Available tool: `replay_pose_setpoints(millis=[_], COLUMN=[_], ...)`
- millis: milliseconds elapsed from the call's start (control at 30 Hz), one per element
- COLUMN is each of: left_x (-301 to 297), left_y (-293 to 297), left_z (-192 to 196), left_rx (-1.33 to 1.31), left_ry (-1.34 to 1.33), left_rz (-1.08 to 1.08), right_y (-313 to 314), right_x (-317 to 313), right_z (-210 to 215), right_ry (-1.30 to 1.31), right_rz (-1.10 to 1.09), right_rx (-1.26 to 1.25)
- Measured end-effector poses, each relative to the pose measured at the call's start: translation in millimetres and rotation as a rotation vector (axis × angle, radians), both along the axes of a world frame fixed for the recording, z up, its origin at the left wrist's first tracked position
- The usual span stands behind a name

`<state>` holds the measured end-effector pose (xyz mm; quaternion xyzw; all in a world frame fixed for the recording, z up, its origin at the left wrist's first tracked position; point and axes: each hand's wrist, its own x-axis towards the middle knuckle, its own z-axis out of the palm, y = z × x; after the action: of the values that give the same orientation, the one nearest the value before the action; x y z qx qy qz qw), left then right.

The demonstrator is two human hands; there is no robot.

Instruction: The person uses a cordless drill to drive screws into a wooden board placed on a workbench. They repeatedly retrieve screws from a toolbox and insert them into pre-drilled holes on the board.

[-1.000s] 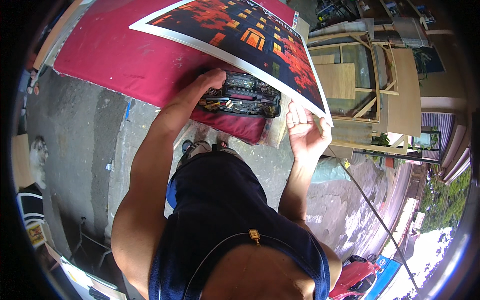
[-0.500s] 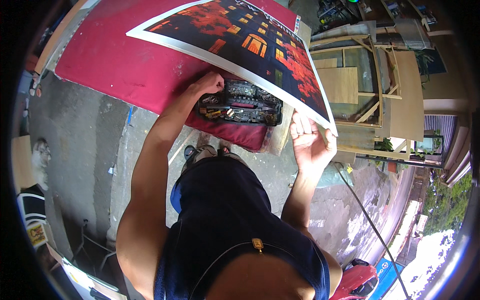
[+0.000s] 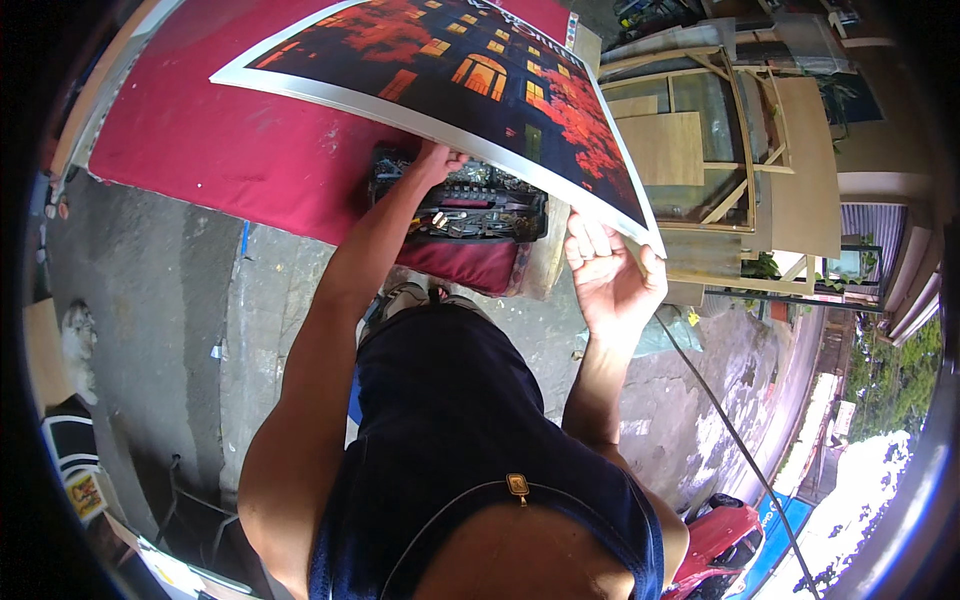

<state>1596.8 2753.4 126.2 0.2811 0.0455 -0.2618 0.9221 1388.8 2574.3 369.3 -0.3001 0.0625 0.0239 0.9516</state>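
A large framed poster (image 3: 440, 70) with a white border, a dark building, lit windows and orange-red trees is tilted over the table. My right hand (image 3: 615, 285) grips its near right edge, the fingers behind and the thumb near the corner. My left hand (image 3: 437, 165) is closed beneath the near edge, above an organizer box (image 3: 530, 225); part of it is hidden, and I cannot make out what its fingers hold. The black box has several compartments of small metal hardware and hand tools, partly covered by the poster and my left arm.
The table (image 3: 220, 160) wears a red cloth. Wooden frames and boards (image 3: 690, 150) lean at the right. A thin dark rod (image 3: 730, 430) slants across the right side. A fluffy white animal (image 3: 78, 335) is on the concrete floor (image 3: 150, 300) at the left.
My left hand has moved from the box's left rim to above its compartments, close under the poster's edge. My right hand keeps its grip. The whole view has shifted slightly.
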Motion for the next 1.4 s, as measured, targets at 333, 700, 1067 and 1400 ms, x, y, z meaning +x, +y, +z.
replay_pose_setpoints(millis=[333,700,1067,1400], left_x=[6.6,2.2,-14.6,-35.1], left_y=[-86.0,-80.1,-74.6,-58.9], left_z=[28.4,30.1,46.5,87.0], left_rx=[0.044,0.366,0.986,1.396], left_ry=[-0.093,-0.336,-0.771,-1.232], left_rz=[-0.015,-0.012,0.127,0.395], right_y=[0.2,-2.7,-4.0,-7.7], right_x=[-1.8,1.3,2.6,4.5], right_z=[0.0,2.6,4.9,5.2], right_ry=[-0.005,-0.013,-0.005,-0.012], right_rz=[0.026,0.069,0.093,0.108], right_rx=[-0.003,-0.021,-0.031,-0.038])
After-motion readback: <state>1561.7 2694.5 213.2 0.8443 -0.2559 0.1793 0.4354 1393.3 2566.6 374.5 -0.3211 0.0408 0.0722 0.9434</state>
